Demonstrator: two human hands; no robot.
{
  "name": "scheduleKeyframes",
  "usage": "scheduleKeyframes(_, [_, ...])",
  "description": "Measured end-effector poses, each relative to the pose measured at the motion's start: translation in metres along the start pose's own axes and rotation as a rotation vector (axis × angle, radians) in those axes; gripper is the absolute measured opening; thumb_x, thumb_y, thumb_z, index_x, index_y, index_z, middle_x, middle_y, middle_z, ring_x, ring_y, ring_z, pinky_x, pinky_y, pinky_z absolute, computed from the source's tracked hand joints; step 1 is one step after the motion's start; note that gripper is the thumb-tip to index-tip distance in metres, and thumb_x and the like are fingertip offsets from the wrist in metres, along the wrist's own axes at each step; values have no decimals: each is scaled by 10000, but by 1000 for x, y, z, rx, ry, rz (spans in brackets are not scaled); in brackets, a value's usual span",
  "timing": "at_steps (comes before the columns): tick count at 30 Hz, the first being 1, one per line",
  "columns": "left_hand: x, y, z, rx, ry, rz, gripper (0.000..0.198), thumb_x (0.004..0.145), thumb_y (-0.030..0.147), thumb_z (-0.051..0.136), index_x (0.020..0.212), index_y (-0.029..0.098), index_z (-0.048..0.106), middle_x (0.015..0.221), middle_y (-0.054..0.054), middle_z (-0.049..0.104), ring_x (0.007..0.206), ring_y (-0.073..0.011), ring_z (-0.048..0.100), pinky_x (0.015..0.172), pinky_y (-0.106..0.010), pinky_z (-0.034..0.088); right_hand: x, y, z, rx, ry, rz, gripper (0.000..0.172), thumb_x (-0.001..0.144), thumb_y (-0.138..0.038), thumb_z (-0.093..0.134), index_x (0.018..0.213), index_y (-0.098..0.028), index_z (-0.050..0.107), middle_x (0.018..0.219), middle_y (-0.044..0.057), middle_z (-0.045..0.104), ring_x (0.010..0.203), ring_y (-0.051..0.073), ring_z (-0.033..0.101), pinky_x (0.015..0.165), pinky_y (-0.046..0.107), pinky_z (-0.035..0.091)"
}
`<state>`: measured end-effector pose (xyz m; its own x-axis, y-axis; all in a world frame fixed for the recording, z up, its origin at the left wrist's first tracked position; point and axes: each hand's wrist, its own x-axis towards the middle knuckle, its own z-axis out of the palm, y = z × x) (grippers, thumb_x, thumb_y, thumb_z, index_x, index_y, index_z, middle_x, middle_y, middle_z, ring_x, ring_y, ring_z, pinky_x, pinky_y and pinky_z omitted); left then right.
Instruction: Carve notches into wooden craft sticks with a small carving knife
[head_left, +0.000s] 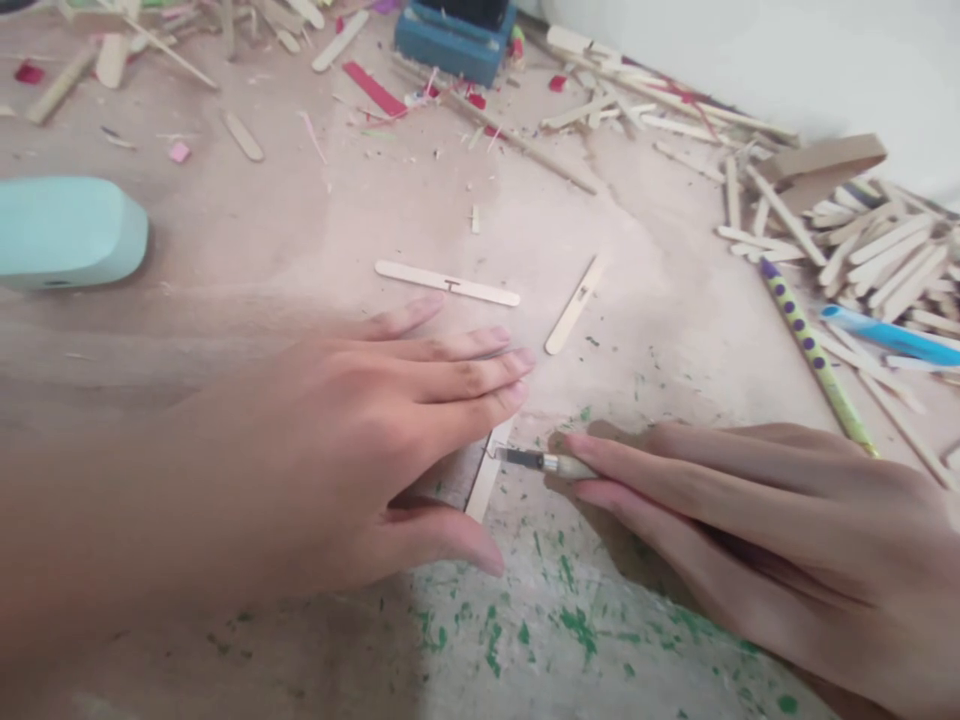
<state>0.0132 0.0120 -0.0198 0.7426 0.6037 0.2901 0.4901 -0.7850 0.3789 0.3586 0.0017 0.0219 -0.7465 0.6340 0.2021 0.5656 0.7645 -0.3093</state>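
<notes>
My left hand (pixel 405 420) lies flat, fingers stretched out, pressing a popsicle stick (pixel 486 478) against the tabletop. Its fingertips cover the stick's upper end, and the thumb rests by the lower end. From the right, my right hand (pixel 750 530) pinches a craft knife (pixel 551 463) with the blade pointing left. The blade tip touches the stick near its visible middle, at a small dark mark. Beyond my left fingers lies a second popsicle stick (pixel 420 273) with a T-shaped mark. A third popsicle stick (pixel 574 310), with a small dark mark or notch, lies to its right.
A mint-green case (pixel 75 230) sits at the left. A blue block (pixel 454 42) stands at the back among scraps. On the right are a heap of popsicle sticks (pixel 892 250), a dotted pencil (pixel 817 360) and a blue pen-like item (pixel 892 335). Green paint flecks mark the tabletop (pixel 525 640).
</notes>
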Motion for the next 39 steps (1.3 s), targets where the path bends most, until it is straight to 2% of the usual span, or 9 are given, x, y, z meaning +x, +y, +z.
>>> scheduleKeyframes(5, [0,1,-1,44,13,7,731,1394,721,482,1717,156,813,1868,-31,751,1742,-252,785,1642,-464,479,0,-4,-2,7,-20,2,204,1360,-278,659,1524,-303,778,1108,20,982,772,185,918,644,341,728])
scheduleKeyframes(13, [3,1,1,38,21,0,724,1389,735,489,1711,172,812,1859,-24,753,1730,-265,795,1620,-487,521,0,-4,5,16,28,-33,204,1333,-248,741,1535,-253,773,1039,-5,943,751,160,886,671,339,706])
scheduleKeyframes(19, [-1,-1,-1,46,14,29,759,1368,767,525,1748,166,790,1883,-54,736,1738,-309,787,1613,-485,524,4,0,13,-47,80,-107,182,1328,-255,765,1505,-221,793,887,-60,829,608,106,697,593,301,584])
scheduleKeyframes(26, [-5,-9,-3,95,-23,67,808,1330,801,610,1797,158,754,1900,-83,733,1753,-326,776,1666,-458,423,3,0,13,81,131,-26,179,1314,-205,785,1490,-205,820,988,-27,895,715,67,787,693,214,622])
scheduleKeyframes(32, [-6,-8,-10,97,-3,59,743,1322,769,671,1780,187,732,1911,-78,750,1785,-312,751,1675,-496,419,6,2,18,135,168,-18,128,1285,-184,818,1407,-206,851,858,-48,819,613,91,720,536,256,534])
scheduleKeyframes(34, [-3,-5,-11,80,62,67,523,1362,647,659,1659,234,782,1790,-38,852,1669,-267,824,1605,-472,514,6,2,19,132,166,-29,132,1284,-173,810,1406,-198,853,861,-41,827,616,97,730,539,262,549])
scheduleKeyframes(36, [-1,-1,-11,40,154,56,236,1383,425,651,1423,290,840,1509,45,947,1387,-186,894,1425,-393,636,4,1,19,119,167,-22,140,1284,-172,809,1414,-198,853,918,-19,880,645,102,763,576,262,599])
scheduleKeyframes(38, [-1,3,-13,16,215,16,249,1347,233,658,1217,323,851,1254,120,923,1142,-123,848,1236,-326,677,3,-1,18,103,165,-11,150,1284,-170,813,1425,-205,850,979,-4,919,671,101,789,613,261,633])
scheduleKeyframes(39, [-1,4,-14,28,202,-5,272,1324,203,667,1185,334,860,1210,139,905,1113,-113,830,1209,-315,679,3,-2,19,92,177,-1,146,1289,-178,813,1425,-210,851,974,-10,915,667,95,782,616,257,628])
